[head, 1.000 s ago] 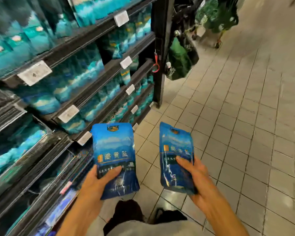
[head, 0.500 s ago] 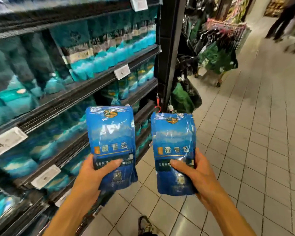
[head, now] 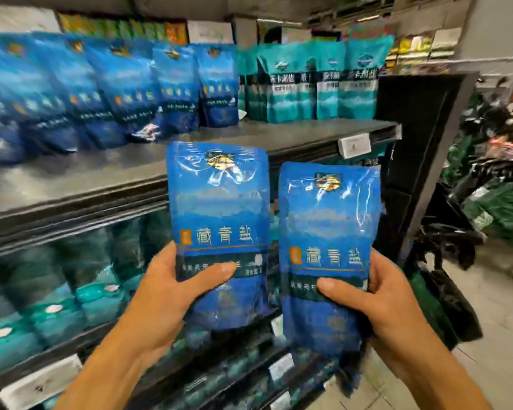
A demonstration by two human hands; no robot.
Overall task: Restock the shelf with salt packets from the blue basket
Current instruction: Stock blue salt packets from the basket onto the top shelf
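Left hand [head: 163,294] grips one blue salt packet [head: 219,232] and right hand [head: 376,303] grips another packet [head: 328,250], thumbs across the fronts. Both stand upright side by side, long axis vertical, logos up, just before the shelf [head: 101,176] edge.

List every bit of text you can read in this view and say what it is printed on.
"藏青盐": blue packet held in the left hand.
"藏青盐": blue packet held in the right hand.
Smaller print on the dark band under each title: too blurred to read.
Teal packets on the top shelf: large characters ending in "盐", the rest blurred.
Price tags on the shelf edges: unreadable.
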